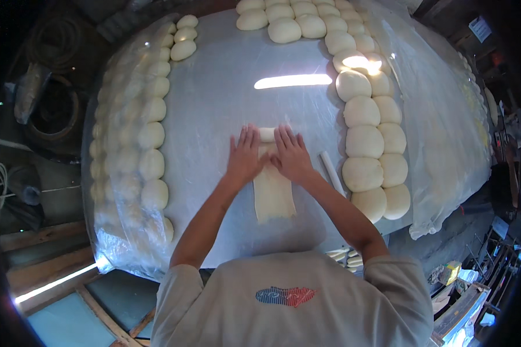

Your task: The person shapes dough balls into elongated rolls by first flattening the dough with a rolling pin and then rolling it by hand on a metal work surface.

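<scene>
A flat strip of pale dough [274, 196] lies lengthwise in front of me on the metal tabletop [214, 115]. Its far end is curled into a short dough roll [267, 135]. My left hand [247, 155] rests on the left end of the roll, fingers stretched out and pointing away from me. On the other end lies my right hand [292, 155], its fingers likewise extended, with both thumbs close together over the strip. The hands cover the ends of the roll. Right of my right hand is a slim white rolling pin [332, 172].
Rows of round dough balls [363, 142] line the right side and the far edge. More dough balls [151, 135] sit along the left under clear plastic sheeting [118, 214]. Another plastic sheet [440, 133] drapes over the right side. A tyre [53, 113] stands beyond the table's left edge.
</scene>
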A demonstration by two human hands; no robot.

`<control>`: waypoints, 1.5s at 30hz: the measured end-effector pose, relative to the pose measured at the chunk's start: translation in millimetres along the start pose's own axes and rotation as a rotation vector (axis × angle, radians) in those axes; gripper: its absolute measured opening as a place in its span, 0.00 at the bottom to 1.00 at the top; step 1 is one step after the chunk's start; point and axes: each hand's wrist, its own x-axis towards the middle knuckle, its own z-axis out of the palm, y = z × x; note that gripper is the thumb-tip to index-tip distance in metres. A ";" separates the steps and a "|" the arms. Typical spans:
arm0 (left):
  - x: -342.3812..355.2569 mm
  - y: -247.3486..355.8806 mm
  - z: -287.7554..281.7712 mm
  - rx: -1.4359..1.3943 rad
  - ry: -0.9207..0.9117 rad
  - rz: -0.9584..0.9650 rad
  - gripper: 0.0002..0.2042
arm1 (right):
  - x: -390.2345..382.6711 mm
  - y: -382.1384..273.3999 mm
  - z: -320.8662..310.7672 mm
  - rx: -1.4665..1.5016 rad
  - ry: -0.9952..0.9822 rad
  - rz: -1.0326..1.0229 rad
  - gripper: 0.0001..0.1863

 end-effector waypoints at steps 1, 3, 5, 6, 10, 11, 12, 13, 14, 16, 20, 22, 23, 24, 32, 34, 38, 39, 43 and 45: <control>-18.7 7.5 15.8 -0.043 0.037 0.034 0.39 | -17.7 1.9 3.0 0.002 -0.034 -0.048 0.37; -59.7 23.6 22.7 -0.077 -0.029 0.032 0.40 | -58.3 -2.5 -1.9 -0.018 -0.078 -0.046 0.38; -76.8 20.6 31.1 -0.117 -0.017 0.030 0.39 | -72.0 -5.5 3.0 -0.055 -0.079 -0.067 0.35; -77.7 20.1 24.4 -0.122 -0.021 0.024 0.39 | -65.1 -6.1 -6.4 -0.053 -0.087 -0.069 0.35; -44.9 29.8 -41.9 -0.249 -0.419 -0.073 0.31 | -31.0 -1.6 -43.6 0.115 -0.346 0.130 0.28; -41.9 25.6 -38.8 -0.280 -0.080 -0.064 0.31 | -21.4 -2.3 -42.7 0.114 -0.145 0.119 0.29; -38.3 21.3 -32.3 -0.310 0.255 -0.053 0.31 | -18.7 -4.1 -39.4 0.111 0.051 0.109 0.31; -33.9 21.7 -22.6 -0.166 0.321 -0.068 0.34 | -28.9 -4.3 -28.3 0.110 0.041 0.114 0.31; -44.4 26.1 -7.7 -0.173 0.312 -0.071 0.34 | -41.4 -3.7 -11.3 0.061 0.028 0.047 0.32; -79.9 29.7 25.0 -0.023 0.071 -0.016 0.40 | -70.0 -10.9 3.7 0.021 0.009 -0.035 0.34; -129.9 45.5 37.2 -0.104 -0.008 0.050 0.44 | -137.6 -15.0 4.4 -0.123 -0.194 0.013 0.38; -123.5 49.5 2.3 -0.168 -0.098 0.020 0.43 | -115.6 -10.2 -17.8 -0.062 -0.200 0.012 0.35; -114.1 44.9 -12.0 -0.196 -0.288 -0.002 0.41 | -99.8 -5.5 -34.1 0.027 -0.341 0.044 0.32; -107.5 40.9 -22.5 -0.225 -0.485 -0.023 0.39 | -87.0 -8.0 -46.9 0.027 -0.338 0.041 0.32; -151.3 50.6 51.1 -0.105 0.080 -0.056 0.37 | -129.8 -25.6 -10.0 0.003 -0.093 -0.068 0.36; -178.5 51.9 43.8 -0.065 0.023 -0.016 0.37 | -157.2 -37.7 -16.3 -0.039 -0.097 -0.083 0.36; -169.6 66.6 -27.3 -0.050 -0.288 -0.039 0.35 | -158.3 -28.1 -36.8 -0.013 -0.300 -0.083 0.35; -157.7 63.6 -40.2 -0.080 -0.440 -0.049 0.34 | -145.2 -27.4 -50.1 -0.020 -0.286 -0.086 0.35; -132.4 52.6 -28.6 -0.434 0.316 -0.137 0.35 | -104.6 -25.0 -65.6 0.233 -0.274 0.110 0.38; -134.3 55.0 18.7 -0.301 0.239 -0.109 0.36 | -114.6 -27.2 -41.3 0.196 -0.043 0.059 0.39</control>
